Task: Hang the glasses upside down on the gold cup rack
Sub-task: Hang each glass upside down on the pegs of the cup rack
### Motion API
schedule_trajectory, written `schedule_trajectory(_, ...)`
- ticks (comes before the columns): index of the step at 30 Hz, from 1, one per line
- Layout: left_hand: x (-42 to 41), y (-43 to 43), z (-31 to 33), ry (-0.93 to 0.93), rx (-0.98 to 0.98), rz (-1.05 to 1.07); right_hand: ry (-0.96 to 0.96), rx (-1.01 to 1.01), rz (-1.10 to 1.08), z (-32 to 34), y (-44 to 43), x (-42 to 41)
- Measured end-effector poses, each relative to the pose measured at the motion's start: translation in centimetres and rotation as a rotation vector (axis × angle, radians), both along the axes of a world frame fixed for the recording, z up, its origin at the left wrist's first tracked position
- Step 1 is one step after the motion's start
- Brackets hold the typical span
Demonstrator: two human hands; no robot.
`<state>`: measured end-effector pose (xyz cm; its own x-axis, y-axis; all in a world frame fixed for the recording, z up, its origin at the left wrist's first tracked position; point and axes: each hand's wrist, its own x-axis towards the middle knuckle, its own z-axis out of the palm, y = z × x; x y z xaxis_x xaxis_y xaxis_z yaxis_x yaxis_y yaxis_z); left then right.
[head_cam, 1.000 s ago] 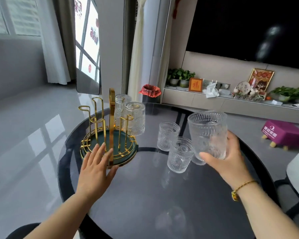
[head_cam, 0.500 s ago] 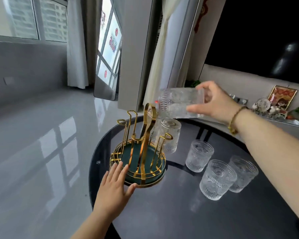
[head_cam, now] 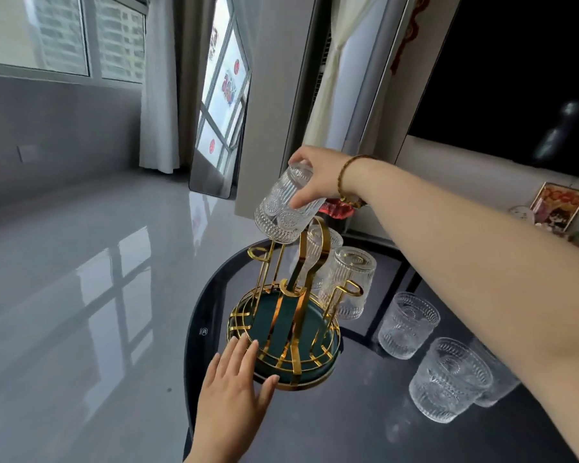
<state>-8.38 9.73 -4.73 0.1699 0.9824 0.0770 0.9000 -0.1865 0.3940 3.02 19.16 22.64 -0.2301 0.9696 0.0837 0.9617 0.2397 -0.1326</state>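
Note:
The gold cup rack (head_cam: pixel 283 332) with a dark green base stands on the round dark glass table (head_cam: pixel 348 426). Two ribbed glasses (head_cam: pixel 348 285) hang upside down on its far pegs. My right hand (head_cam: pixel 318 175) grips another ribbed glass (head_cam: pixel 283 208), mouth down and tilted, just above the rack's left pegs. My left hand (head_cam: pixel 231 392) lies flat with fingers spread, touching the near rim of the rack's base. Three more glasses (head_cam: pixel 448 379) stand upright on the table to the right, one partly hidden behind another.
The table's left edge runs close to the rack, with glossy grey floor beyond. A standing mirror (head_cam: pixel 218 128) leans by the wall behind. A red object (head_cam: pixel 336 208) sits just past my right wrist. A dark TV screen (head_cam: pixel 515 78) fills the upper right.
My right hand has carried the glass from the table's right side up over the rack, turning it from sideways to mouth-down. My left hand stays on the rack's base.

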Motion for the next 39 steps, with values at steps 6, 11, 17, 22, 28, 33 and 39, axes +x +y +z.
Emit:
schedule_trajectory(6,0.2,0.5,0.2,-0.199,0.082,0.017,-0.091,-0.097,0.018,-3.2,2.2,-1.1)
schedule_trajectory(11,0.2,0.3,0.3,-0.156,0.122,0.032,-0.155,-0.139,0.031,-5.0,2.9,-1.5)
schedule_trajectory(17,0.2,0.2,0.2,-0.166,0.086,0.026,-0.248,-0.161,0.045,-6.1,3.1,-1.7)
schedule_trajectory(22,0.3,0.3,0.3,-0.142,0.069,0.025,-0.372,-0.174,0.064,-6.6,3.6,-2.3)
schedule_trajectory(28,0.2,0.6,-0.1,-0.169,0.078,0.026,-0.457,-0.203,0.073,-7.0,4.2,-2.6)
schedule_trajectory(33,0.2,0.6,-0.5,-0.18,0.09,0.027,-0.505,-0.19,0.095,-7.3,4.3,-2.7)
schedule_trajectory(39,0.2,0.3,0.2,-0.172,0.078,0.019,-0.529,-0.175,0.103,-7.5,4.5,-2.6)
